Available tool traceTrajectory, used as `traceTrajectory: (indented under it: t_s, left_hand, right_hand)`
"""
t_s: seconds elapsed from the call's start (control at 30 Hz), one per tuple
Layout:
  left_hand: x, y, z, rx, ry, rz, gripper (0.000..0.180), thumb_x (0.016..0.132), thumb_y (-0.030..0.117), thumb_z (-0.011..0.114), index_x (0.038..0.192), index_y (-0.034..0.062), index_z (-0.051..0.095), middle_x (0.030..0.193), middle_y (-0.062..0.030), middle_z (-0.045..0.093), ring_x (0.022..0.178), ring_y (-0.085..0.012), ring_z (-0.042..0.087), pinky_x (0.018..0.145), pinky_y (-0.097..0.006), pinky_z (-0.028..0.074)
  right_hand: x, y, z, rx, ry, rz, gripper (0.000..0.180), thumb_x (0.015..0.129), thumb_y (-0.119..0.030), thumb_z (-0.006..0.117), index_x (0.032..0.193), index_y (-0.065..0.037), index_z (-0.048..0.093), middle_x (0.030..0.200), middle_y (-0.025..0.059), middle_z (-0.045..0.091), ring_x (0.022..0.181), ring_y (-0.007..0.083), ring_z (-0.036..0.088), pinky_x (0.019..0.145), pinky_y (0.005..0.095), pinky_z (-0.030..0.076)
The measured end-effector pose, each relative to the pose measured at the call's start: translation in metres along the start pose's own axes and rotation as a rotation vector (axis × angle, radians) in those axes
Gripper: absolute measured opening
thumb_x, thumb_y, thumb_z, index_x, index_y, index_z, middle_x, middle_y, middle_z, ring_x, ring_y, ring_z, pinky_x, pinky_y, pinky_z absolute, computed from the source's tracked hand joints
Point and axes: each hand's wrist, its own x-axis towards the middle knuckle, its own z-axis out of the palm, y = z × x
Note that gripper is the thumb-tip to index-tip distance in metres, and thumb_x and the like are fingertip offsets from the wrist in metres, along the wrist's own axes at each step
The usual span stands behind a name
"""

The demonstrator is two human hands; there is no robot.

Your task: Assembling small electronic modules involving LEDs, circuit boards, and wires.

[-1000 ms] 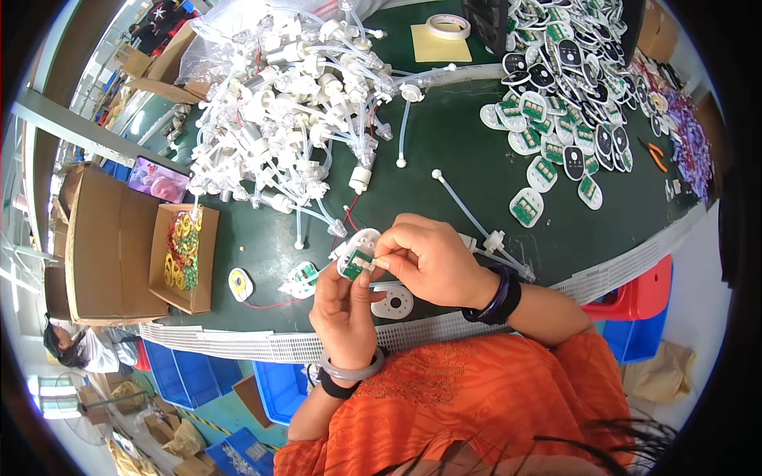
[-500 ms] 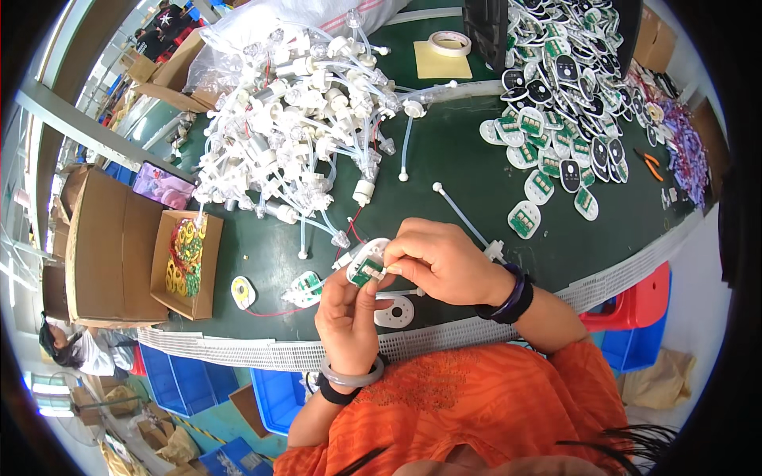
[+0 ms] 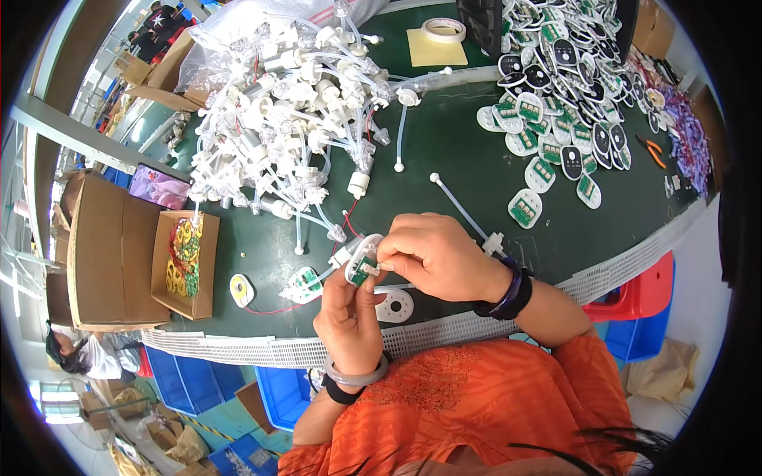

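Observation:
My left hand (image 3: 347, 315) holds a small white oval shell with a green circuit board (image 3: 363, 264) in it, just above the green table's near edge (image 3: 476, 325). My right hand (image 3: 435, 255) comes in from the right and pinches at the board's right side with thumb and fingers. A thin clear tube (image 3: 462, 208) with a white fitting lies just beyond my right hand. A white round disc with holes (image 3: 394, 305) lies on the table under my hands. Another board in a white shell (image 3: 304, 283) lies left of my left hand.
A big tangle of white tubes and fittings (image 3: 294, 119) fills the far left. Several white and black shells with boards (image 3: 567, 103) cover the far right. A small cardboard box of coloured parts (image 3: 184, 262) and a larger box (image 3: 103, 254) stand left. A tape roll (image 3: 443, 30) lies at the back.
Both hands stay together on the white shell with the board. The view has shifted slightly; the hands sit a little lower and more to the right in it.

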Motion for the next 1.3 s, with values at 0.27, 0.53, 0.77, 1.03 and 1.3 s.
traceTrajectory:
  t_s: [0.27,0.53,0.77,1.03,1.3]
  left_hand:
    - [-0.004,-0.001,0.002,0.097,0.038,0.072,0.027,0.093,-0.003,0.056,0.119,-0.0047,0.054,0.099,-0.0126,0.068,0.086,-0.0147,0.068,0.067,-0.027,0.059]
    - [-0.002,-0.001,0.003,-0.041,0.081,0.015,0.026,0.094,-0.002,0.054,0.12,-0.0045,0.054,0.103,-0.0117,0.067,0.09,-0.0143,0.066,0.068,-0.026,0.059]
    - [-0.003,-0.002,0.0,-0.059,0.131,0.026,0.024,0.095,-0.001,0.054,0.119,-0.0033,0.054,0.107,-0.0105,0.065,0.093,-0.0139,0.065,0.072,-0.028,0.06]
    - [-0.006,0.002,0.004,-0.016,0.103,0.001,0.025,0.095,0.0,0.054,0.121,-0.0035,0.054,0.106,-0.0105,0.066,0.091,-0.0139,0.065,0.07,-0.027,0.06]
    - [-0.004,0.009,-0.021,-0.2,0.033,-0.153,0.028,0.096,0.007,0.053,0.123,-0.0029,0.055,0.106,-0.0122,0.066,0.091,-0.0213,0.069,0.062,-0.026,0.058]
  right_hand:
    - [-0.003,-0.007,-0.002,-0.061,-0.01,0.046,0.004,0.081,-0.009,0.061,0.078,-0.008,0.062,0.076,0.0073,0.056,0.067,0.0304,0.058,0.06,0.0414,0.045]
    - [-0.009,-0.009,0.014,0.012,0.064,0.091,0.003,0.083,-0.008,0.061,0.08,-0.007,0.062,0.078,0.0073,0.057,0.068,0.03,0.058,0.059,0.0399,0.045]
    - [-0.013,-0.017,0.013,0.345,0.075,0.181,0.003,0.084,-0.001,0.062,0.087,-0.001,0.064,0.082,0.0098,0.062,0.071,0.0228,0.061,0.063,0.0312,0.047]
    - [-0.016,-0.01,0.006,0.432,0.041,0.189,0.004,0.083,-0.001,0.062,0.085,0.0,0.065,0.08,0.0102,0.063,0.072,0.0217,0.061,0.064,0.0313,0.048]
    - [-0.014,0.0,-0.003,0.196,-0.177,0.066,0.013,0.08,-0.01,0.065,0.092,-0.005,0.062,0.079,0.0118,0.063,0.069,0.0288,0.062,0.063,0.0379,0.047]
